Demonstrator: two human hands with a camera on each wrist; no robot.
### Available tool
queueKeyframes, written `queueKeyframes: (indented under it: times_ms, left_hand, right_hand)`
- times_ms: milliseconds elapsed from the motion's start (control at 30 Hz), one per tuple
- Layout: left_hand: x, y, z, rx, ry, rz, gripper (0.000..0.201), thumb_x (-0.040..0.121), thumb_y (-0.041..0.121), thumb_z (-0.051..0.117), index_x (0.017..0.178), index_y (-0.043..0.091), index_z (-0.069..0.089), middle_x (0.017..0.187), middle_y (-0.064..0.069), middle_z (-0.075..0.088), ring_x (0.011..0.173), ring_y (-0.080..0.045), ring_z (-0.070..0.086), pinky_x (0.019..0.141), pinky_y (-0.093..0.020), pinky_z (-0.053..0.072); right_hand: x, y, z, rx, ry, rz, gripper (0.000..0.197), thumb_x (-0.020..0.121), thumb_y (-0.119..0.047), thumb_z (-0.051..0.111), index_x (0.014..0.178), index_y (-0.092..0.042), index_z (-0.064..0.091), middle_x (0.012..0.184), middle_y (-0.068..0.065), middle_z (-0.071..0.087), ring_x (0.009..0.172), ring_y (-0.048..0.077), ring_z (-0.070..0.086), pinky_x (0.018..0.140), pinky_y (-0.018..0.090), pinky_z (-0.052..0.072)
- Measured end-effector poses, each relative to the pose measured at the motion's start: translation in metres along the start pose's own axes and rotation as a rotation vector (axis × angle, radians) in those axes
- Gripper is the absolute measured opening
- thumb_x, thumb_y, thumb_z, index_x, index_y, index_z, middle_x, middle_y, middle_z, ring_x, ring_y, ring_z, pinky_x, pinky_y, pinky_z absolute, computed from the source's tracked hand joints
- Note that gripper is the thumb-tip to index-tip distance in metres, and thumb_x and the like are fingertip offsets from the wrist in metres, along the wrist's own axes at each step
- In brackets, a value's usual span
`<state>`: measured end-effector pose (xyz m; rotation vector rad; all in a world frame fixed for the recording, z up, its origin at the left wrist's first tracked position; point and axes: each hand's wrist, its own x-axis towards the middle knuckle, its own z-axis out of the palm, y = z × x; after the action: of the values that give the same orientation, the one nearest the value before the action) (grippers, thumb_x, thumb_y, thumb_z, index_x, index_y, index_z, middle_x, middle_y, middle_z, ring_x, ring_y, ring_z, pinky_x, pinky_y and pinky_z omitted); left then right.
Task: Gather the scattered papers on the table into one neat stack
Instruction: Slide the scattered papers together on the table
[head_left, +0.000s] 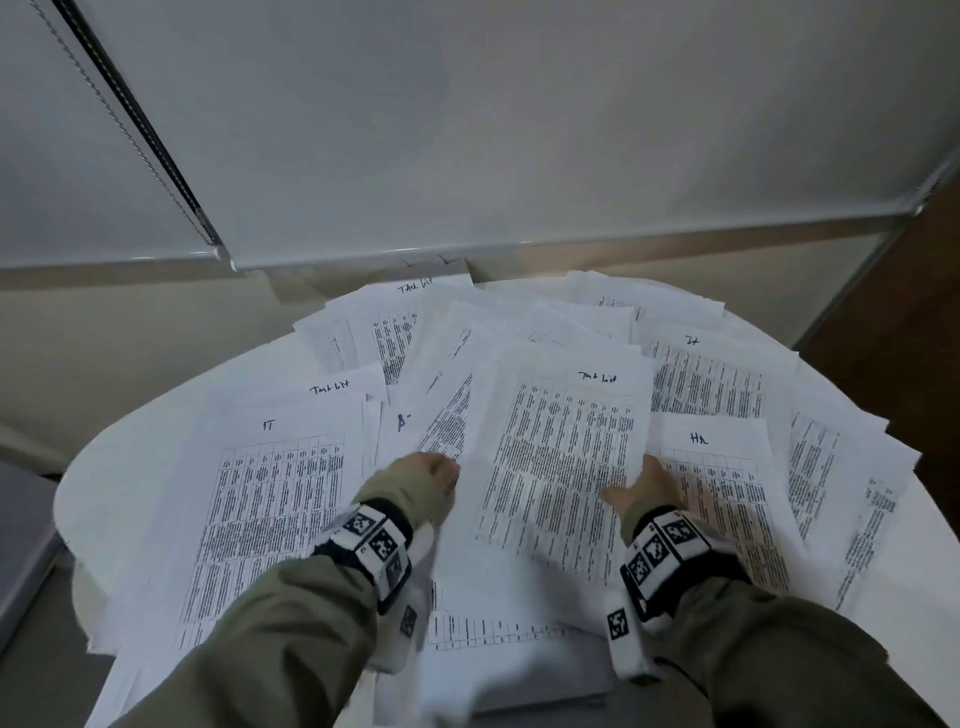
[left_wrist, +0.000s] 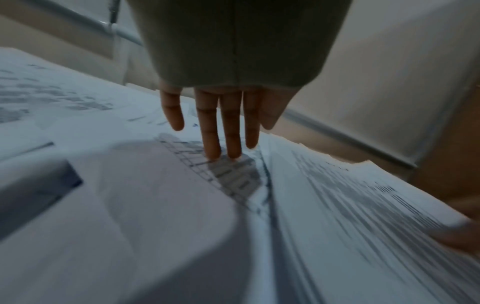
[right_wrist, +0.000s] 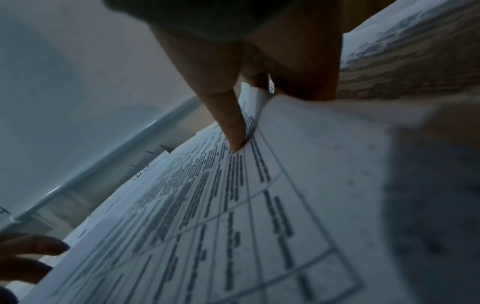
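Printed sheets with tables lie scattered and overlapping all over the round white table (head_left: 119, 457). My right hand (head_left: 640, 483) pinches the right edge of a central sheet (head_left: 561, 457) headed "Task list"; in the right wrist view the thumb (right_wrist: 233, 131) lies on top of this sheet (right_wrist: 298, 185) and the fingers curl beneath it. My left hand (head_left: 439, 475) is at the sheet's left edge. Its straight fingers (left_wrist: 211, 144) point down and touch a gridded page (left_wrist: 233, 176). A sheet marked "IT" (head_left: 275, 509) lies at the left, one marked "HR" (head_left: 727, 493) at the right.
White roller blinds (head_left: 467, 130) with a bead chain (head_left: 119, 119) hang just behind the table. Some papers reach over the far rim (head_left: 415, 291) and the near edge. A grey surface (head_left: 21, 545) sits low at the left, and dark brown flooring (head_left: 914, 322) at the right.
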<state>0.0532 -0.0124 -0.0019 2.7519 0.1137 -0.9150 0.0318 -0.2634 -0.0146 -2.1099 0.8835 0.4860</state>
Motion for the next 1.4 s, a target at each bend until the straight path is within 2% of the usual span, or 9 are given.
queueKeyframes:
  times_ms: [200, 300, 433, 567, 767, 867, 1200, 1267, 1400]
  left_hand:
    - [0.023, -0.017, -0.024, -0.023, 0.110, -0.170, 0.081, 0.085, 0.062, 0.041, 0.147, 0.016, 0.018, 0.156, -0.009, 0.013, 0.144, -0.029, 0.013, 0.116, -0.049, 0.020]
    - [0.022, -0.010, -0.017, -0.012, 0.031, -0.135, 0.077, 0.081, 0.065, 0.037, 0.140, 0.017, 0.026, 0.148, -0.010, 0.025, 0.137, -0.030, 0.025, 0.108, -0.054, 0.030]
    - [0.012, 0.013, -0.006, 0.007, 0.069, -0.083, 0.047, 0.089, 0.047, 0.043, 0.127, 0.018, 0.045, 0.132, -0.011, 0.044, 0.118, -0.029, 0.044, 0.102, -0.044, 0.041]
    - [0.000, 0.021, -0.006, -0.184, 0.045, -0.024, 0.058, 0.094, 0.042, 0.042, 0.143, 0.017, 0.025, 0.138, -0.011, 0.048, 0.118, -0.029, 0.054, 0.102, -0.048, 0.043]
    - [0.001, -0.020, -0.013, -0.075, 0.241, -0.294, 0.048, 0.094, 0.033, 0.036, 0.139, 0.020, 0.031, 0.152, -0.010, 0.022, 0.139, -0.029, 0.023, 0.112, -0.050, 0.028]
    - [0.005, -0.039, -0.008, -0.136, 0.108, -0.382, 0.049, 0.084, 0.031, 0.036, 0.133, 0.031, 0.032, 0.152, -0.009, 0.013, 0.139, -0.038, 0.012, 0.109, -0.061, 0.023]
    - [0.007, -0.052, -0.019, -0.158, 0.178, -0.308, 0.052, 0.093, 0.010, 0.042, 0.143, 0.023, 0.034, 0.153, -0.006, 0.023, 0.133, -0.030, 0.039, 0.107, -0.043, 0.040]
    - [0.002, -0.089, -0.024, -0.207, 0.273, -0.472, 0.056, 0.089, 0.020, 0.050, 0.141, 0.028, 0.031, 0.148, -0.010, 0.028, 0.126, -0.033, 0.043, 0.101, -0.049, 0.044]
    - [-0.018, -0.149, -0.019, -0.280, 0.256, -0.774, 0.106, 0.064, 0.061, 0.069, 0.147, 0.024, 0.015, 0.157, -0.016, 0.002, 0.143, -0.041, 0.003, 0.111, -0.061, 0.016]
  right_hand:
    - [0.003, -0.005, -0.005, 0.040, -0.011, 0.044, 0.080, 0.084, -0.012, 0.066, 0.147, -0.011, 0.017, 0.149, 0.014, 0.030, 0.135, 0.034, 0.035, 0.108, 0.044, 0.032]
    - [0.003, -0.004, 0.000, 0.043, -0.024, 0.028, 0.068, 0.082, -0.018, 0.067, 0.141, -0.013, 0.033, 0.140, 0.012, 0.046, 0.124, 0.033, 0.048, 0.104, 0.045, 0.041]
    - [-0.002, -0.008, 0.006, 0.088, 0.002, 0.032, 0.075, 0.084, -0.022, 0.065, 0.146, -0.017, 0.023, 0.151, 0.011, 0.027, 0.136, 0.034, 0.033, 0.109, 0.049, 0.031]
    - [-0.004, -0.011, 0.007, 0.135, 0.052, 0.034, 0.078, 0.084, -0.020, 0.066, 0.145, -0.014, 0.019, 0.152, 0.011, 0.026, 0.137, 0.035, 0.031, 0.111, 0.050, 0.029]
    - [-0.001, -0.002, -0.007, 0.130, 0.044, 0.009, 0.057, 0.086, -0.015, 0.064, 0.137, -0.010, 0.040, 0.138, 0.011, 0.050, 0.126, 0.032, 0.048, 0.107, 0.046, 0.037]
    - [-0.007, -0.005, -0.008, 0.050, 0.015, 0.019, 0.061, 0.090, -0.019, 0.058, 0.143, -0.013, 0.027, 0.147, 0.011, 0.037, 0.133, 0.035, 0.038, 0.110, 0.050, 0.032]
    - [-0.019, -0.014, -0.002, -0.051, -0.056, -0.020, 0.070, 0.090, -0.024, 0.058, 0.145, -0.015, 0.015, 0.151, 0.015, 0.028, 0.136, 0.037, 0.033, 0.108, 0.050, 0.031]
    - [-0.020, -0.012, -0.001, -0.052, -0.042, -0.005, 0.069, 0.090, -0.023, 0.058, 0.145, -0.013, 0.016, 0.151, 0.015, 0.028, 0.136, 0.037, 0.032, 0.108, 0.049, 0.031]
    - [-0.021, -0.013, 0.002, -0.084, -0.039, 0.002, 0.070, 0.091, -0.022, 0.057, 0.145, -0.010, 0.015, 0.152, 0.017, 0.025, 0.138, 0.037, 0.028, 0.109, 0.049, 0.029]
